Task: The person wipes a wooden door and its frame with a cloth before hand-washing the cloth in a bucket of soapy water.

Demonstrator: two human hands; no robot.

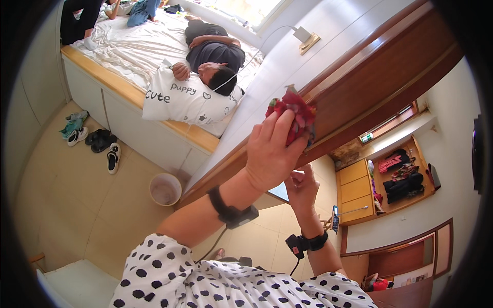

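Note:
My left hand is raised and closed round a bunched red patterned cloth. The cloth lies against the face of a brown wooden door frame, with loose folds sticking out past my fingers. Lower and to the right, just under the frame's edge, is my right hand. Its fingers are curled in; what they hold, if anything, is hidden. Both wrists wear a black strap with a small box, and each box has a cable.
Left of the frame, a person in dark clothes lies on a bed, head on a white pillow. Several shoes and a white bucket stand on the tiled floor. An open wooden cabinet with clothes is at the right.

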